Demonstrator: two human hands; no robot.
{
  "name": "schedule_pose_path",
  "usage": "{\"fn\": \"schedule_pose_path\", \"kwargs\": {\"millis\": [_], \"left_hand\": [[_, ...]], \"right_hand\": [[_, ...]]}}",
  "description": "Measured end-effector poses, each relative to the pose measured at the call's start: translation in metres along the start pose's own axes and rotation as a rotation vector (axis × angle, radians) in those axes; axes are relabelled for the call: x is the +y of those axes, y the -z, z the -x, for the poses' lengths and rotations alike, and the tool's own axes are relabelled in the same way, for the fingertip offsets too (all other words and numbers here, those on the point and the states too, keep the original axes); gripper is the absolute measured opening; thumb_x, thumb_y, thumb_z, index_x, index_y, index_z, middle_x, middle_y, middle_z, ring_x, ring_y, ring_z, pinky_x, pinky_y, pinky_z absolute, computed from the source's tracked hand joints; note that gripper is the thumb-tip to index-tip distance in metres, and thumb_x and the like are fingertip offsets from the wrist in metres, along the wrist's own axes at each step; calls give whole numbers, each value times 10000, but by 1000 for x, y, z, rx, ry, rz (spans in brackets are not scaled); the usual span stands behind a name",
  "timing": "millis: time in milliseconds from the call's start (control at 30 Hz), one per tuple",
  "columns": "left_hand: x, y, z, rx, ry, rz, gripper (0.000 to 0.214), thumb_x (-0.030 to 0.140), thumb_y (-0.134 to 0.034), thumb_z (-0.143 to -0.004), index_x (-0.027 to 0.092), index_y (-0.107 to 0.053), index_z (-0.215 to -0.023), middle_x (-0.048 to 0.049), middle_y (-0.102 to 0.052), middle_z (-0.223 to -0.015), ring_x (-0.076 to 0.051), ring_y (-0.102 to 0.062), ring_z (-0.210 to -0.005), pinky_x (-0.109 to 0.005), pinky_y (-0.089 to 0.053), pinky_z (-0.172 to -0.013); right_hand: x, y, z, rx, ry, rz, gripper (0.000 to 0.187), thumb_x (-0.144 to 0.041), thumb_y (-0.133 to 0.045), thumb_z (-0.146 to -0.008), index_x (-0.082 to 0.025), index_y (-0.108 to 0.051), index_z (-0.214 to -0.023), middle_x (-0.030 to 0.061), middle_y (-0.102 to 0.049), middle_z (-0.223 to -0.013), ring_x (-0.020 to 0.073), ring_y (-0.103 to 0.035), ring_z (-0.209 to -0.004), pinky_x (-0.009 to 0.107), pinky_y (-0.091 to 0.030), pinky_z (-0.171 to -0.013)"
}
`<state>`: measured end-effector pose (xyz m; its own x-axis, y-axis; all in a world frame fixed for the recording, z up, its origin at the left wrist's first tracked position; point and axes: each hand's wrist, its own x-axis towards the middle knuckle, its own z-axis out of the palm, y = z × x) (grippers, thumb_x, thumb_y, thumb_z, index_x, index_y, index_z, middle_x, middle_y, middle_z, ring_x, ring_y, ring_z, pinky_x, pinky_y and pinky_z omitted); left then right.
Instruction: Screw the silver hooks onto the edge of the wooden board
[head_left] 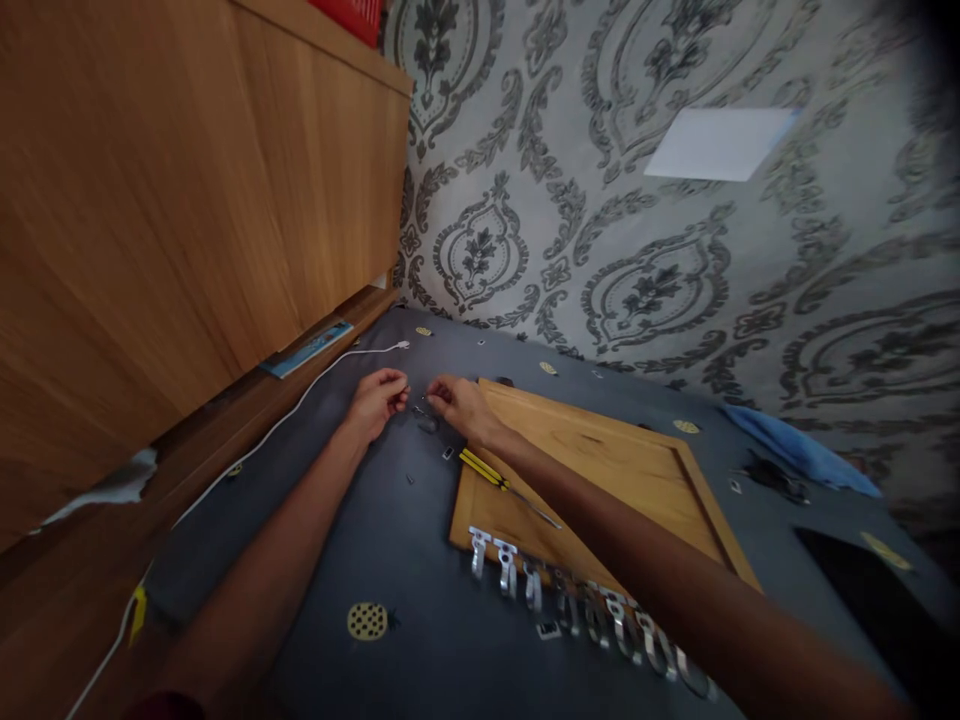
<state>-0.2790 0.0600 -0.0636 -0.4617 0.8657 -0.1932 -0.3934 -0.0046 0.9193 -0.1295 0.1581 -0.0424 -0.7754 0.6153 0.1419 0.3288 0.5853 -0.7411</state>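
My left hand [379, 402] is closed in a pinch, thumb against forefinger, over something too small to make out. Close to its right, my right hand [456, 404] also pinches, and what its fingertips hold cannot be told. A few small metal pieces [427, 422] lie on the grey patterned sheet [337, 560] just below and between the hands. My right forearm crosses a framed wooden panel [600, 450]. On the panel rests a screwdriver [487, 470] with a yellow and black handle. Several silver metal hooks [506, 568] line its near edge, some partly behind my forearm.
A wooden cabinet [300, 170] rises on the left, with a white cable [300, 400] running along its base. Patterned wallpaper [555, 270] stands behind. To the right lie a blue cloth [802, 450], a dark object [776, 475] and a black flat item [870, 600].
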Motion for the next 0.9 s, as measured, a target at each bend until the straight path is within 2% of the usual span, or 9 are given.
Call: {"fn": "schedule_pose_path", "kwargs": {"millis": [133,233,300,367,433,533,667,767,900], "left_hand": [[4,-14,12,-53,-45,-20,378,371,-648,-983,164,-607,-1297,-108,-642,-1286,-239,-668,-1089,-451,-594,-913],[9,-29,26,-91,-104,-35,282,348,-655,-982,142,-643,-1174,-68,-685,-1096,-172,-682,-890,-348,-605,-768],[13,-39,36,-108,-161,-34,232,321,-747,-904,131,-652,-997,-6,-672,-843,-108,-624,-669,-234,-534,-597],[17,-50,47,-119,-220,-29,319,322,-863,-747,144,-620,-853,48,-608,-643,-74,-549,-527,-175,-424,-484],[20,-62,59,-132,-266,-30,409,362,-911,-618,161,-601,-791,64,-587,-562,-69,-532,-476,-165,-377,-448],[20,-80,77,-167,-292,-51,417,393,-897,-564,170,-598,-750,46,-620,-546,-73,-539,-460,-172,-383,-446],[16,-99,103,-252,-260,-84,346,354,-861,-591,181,-608,-752,38,-644,-553,-86,-562,-469,-187,-419,-468],[15,-107,117,-341,-233,-146,266,326,-824,-667,190,-628,-786,25,-675,-613,-103,-591,-512,-217,-477,-526],[14,-113,133,-427,-406,-536,171,360,-703,-822,203,-638,-807,-11,-710,-745,-147,-657,-684,-261,-517,-638]], "right_hand": [[-12,-1,19,76,46,-191,113,-262,-639,-877,-169,-686,-921,23,-723,-775,148,-664,-685,258,-530,-649],[-23,3,33,133,86,-318,221,-368,-637,-871,-167,-687,-945,46,-751,-814,151,-684,-682,265,-547,-646],[-29,9,43,165,114,-373,271,-431,-653,-857,-168,-692,-907,52,-754,-804,155,-686,-672,275,-555,-646],[-33,16,54,198,137,-406,314,-482,-659,-855,-170,-696,-853,54,-750,-783,155,-679,-651,282,-552,-633],[-36,24,68,227,151,-418,327,-493,-659,-864,-172,-699,-821,48,-739,-756,151,-667,-631,282,-543,-617],[-38,36,92,259,139,-402,255,-417,-681,-865,-167,-715,-831,26,-714,-724,136,-649,-623,271,-525,-618],[-40,54,130,273,121,-309,165,-311,-695,-877,-151,-720,-847,17,-699,-756,111,-625,-685,253,-502,-664],[-41,72,162,273,76,-365,217,-366,-710,-878,-151,-689,-855,3,-672,-744,92,-615,-653,236,-502,-632],[-37,99,213,423,-63,-504,343,-479,-808,-759,-173,-672,-830,-13,-651,-736,76,-595,-585,231,-524,-593]]}}
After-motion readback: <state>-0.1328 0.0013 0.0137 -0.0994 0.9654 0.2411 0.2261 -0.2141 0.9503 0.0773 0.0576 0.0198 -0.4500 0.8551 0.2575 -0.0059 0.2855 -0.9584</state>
